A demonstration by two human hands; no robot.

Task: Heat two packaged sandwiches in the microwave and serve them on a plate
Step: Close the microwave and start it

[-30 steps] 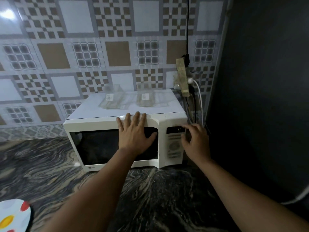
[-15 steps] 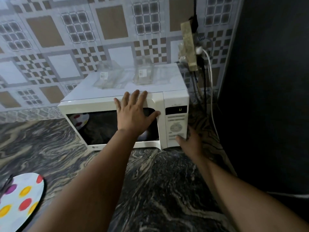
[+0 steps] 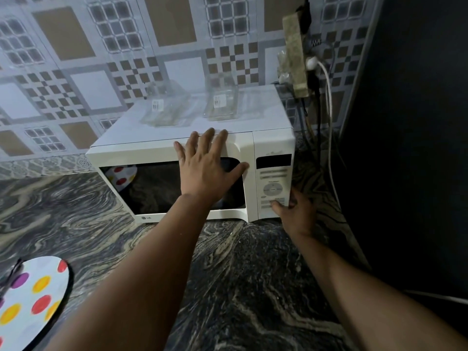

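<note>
A white microwave (image 3: 157, 150) stands on the dark marbled counter, its door closed. My left hand (image 3: 205, 168) lies flat and spread against the door's upper right. My right hand (image 3: 296, 211) is at the control panel's (image 3: 273, 183) bottom right, thumb on a lower button, fingers around the side. Two clear plastic sandwich packages, one (image 3: 167, 107) on the left and one (image 3: 222, 100) on the right, lie on top of the microwave; I cannot tell what is inside them. A white plate with coloured dots (image 3: 27, 300) sits at the lower left.
A patterned tile wall stands behind the microwave. A power strip (image 3: 295, 49) with cables hangs at its right rear. A dark panel (image 3: 410, 122) closes off the right side. The plate's reflection shows in the door glass (image 3: 121, 176). The marbled counter (image 3: 240, 274) spreads in front.
My right hand dropped from the display down to the panel's lower buttons. The display digit seen earlier no longer shows. My view tilted down; the left hand stayed on the door.
</note>
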